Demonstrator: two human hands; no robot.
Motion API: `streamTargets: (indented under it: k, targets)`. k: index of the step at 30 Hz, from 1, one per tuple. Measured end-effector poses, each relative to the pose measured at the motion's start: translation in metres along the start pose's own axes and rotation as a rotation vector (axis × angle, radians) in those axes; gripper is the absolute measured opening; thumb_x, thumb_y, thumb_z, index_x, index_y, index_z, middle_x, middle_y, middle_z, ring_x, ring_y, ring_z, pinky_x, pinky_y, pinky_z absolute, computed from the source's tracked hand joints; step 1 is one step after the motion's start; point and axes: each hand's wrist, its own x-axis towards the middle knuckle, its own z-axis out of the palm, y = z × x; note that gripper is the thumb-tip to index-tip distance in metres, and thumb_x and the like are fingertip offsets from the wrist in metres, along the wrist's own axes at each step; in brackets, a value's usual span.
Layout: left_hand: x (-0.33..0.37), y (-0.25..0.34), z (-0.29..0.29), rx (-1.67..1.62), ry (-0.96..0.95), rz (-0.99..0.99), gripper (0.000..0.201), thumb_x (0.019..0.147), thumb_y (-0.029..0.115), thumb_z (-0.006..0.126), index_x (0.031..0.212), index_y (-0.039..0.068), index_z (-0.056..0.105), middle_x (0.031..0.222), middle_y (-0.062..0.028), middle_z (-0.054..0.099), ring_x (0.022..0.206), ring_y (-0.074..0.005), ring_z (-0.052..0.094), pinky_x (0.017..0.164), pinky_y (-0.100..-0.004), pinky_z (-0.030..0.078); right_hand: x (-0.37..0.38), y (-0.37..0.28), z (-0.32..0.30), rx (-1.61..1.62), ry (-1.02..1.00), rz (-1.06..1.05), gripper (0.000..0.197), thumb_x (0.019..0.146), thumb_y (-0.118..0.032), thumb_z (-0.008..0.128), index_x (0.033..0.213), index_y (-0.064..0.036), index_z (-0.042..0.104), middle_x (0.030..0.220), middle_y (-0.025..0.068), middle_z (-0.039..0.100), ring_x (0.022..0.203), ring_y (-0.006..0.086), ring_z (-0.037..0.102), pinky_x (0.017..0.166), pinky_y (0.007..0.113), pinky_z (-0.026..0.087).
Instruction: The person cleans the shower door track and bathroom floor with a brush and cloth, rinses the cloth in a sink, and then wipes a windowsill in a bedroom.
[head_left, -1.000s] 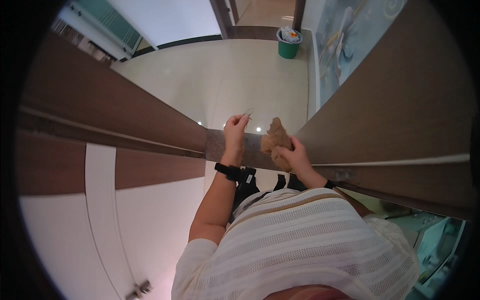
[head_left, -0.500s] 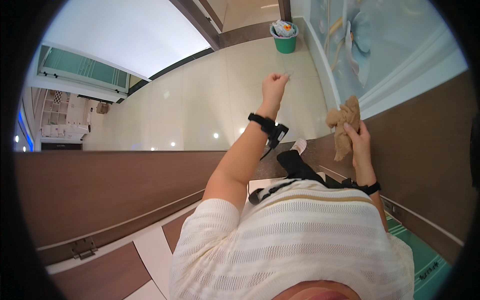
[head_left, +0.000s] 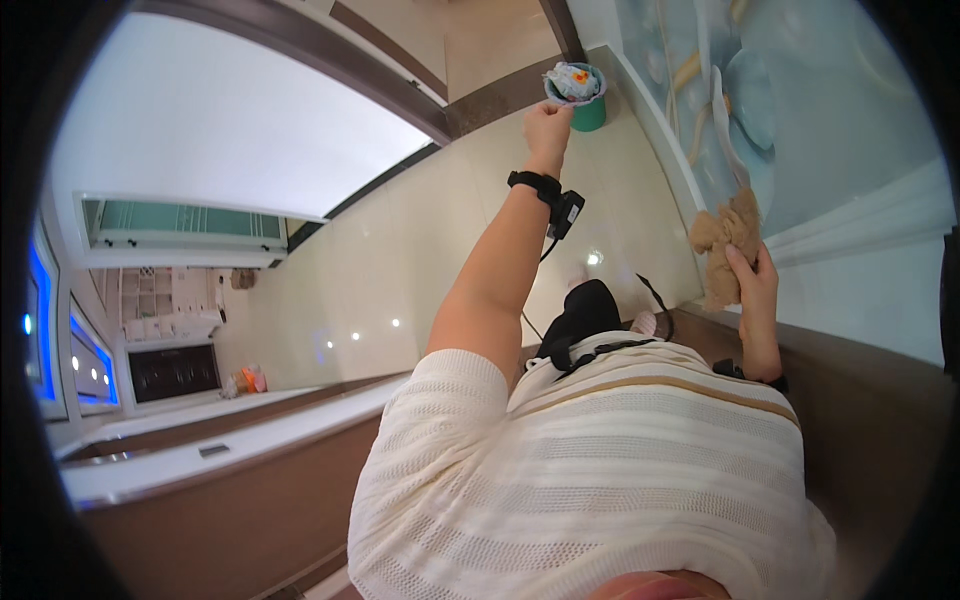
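Your left hand [head_left: 546, 122] reaches out to the green bin [head_left: 585, 103]; your right hand [head_left: 752, 290] holds a brown cloth [head_left: 722, 245].

Your left arm is stretched out over the pale glossy floor [head_left: 420, 270], its fist loosely closed just at the rim of the green bin, which stands by the wall and is filled with crumpled rubbish; whether those fingers pinch anything you cannot tell. A black wrist strap [head_left: 545, 190] sits on that arm. Your right fingers [head_left: 738, 262] are closed on the lower part of the brown cloth, pressed against the blue flowered wall panel [head_left: 800, 130], well apart from the bin.
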Motion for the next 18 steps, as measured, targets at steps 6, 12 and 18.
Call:
streamTargets:
  k: [6, 12, 18]
  targets:
    - [0.023, 0.004, -0.004, 0.255, -0.061, 0.063, 0.023, 0.071, 0.029, 0.064, 0.077, 0.007, 0.070, 0.077, -0.0137, 0.067, 0.087, -0.0356, 0.060, 0.082, -0.0418, 0.046, -0.079, 0.029, -0.021, 0.046, 0.215, 0.033, 0.046, 0.084, -0.016, 0.066, 0.123, 0.0003, 0.050, 0.112, 0.0072, 0.058, 0.097, 0.0144, 0.055, 0.084, 0.027, 0.044]
    - [0.016, 0.024, 0.003, 0.268, -0.190, 0.098, 0.020, 0.071, 0.030, 0.066, 0.080, 0.013, 0.071, 0.089, -0.0116, 0.067, 0.096, -0.0346, 0.057, 0.083, -0.0441, 0.046, -0.166, 0.038, -0.023, 0.115, 0.417, 0.087, 0.051, 0.083, -0.020, 0.066, 0.127, -0.0008, 0.048, 0.115, 0.0082, 0.057, 0.100, 0.0163, 0.056, 0.084, 0.028, 0.045]
    - [-0.009, 0.050, 0.001, 0.437, -0.260, 0.226, 0.021, 0.071, 0.031, 0.064, 0.082, 0.016, 0.072, 0.085, -0.0090, 0.068, 0.094, -0.0331, 0.059, 0.082, -0.0436, 0.047, -0.259, 0.050, -0.006, 0.118, 0.565, 0.189, 0.054, 0.082, -0.024, 0.066, 0.126, 0.0005, 0.047, 0.117, 0.0101, 0.056, 0.102, 0.0172, 0.055, 0.086, 0.028, 0.044]
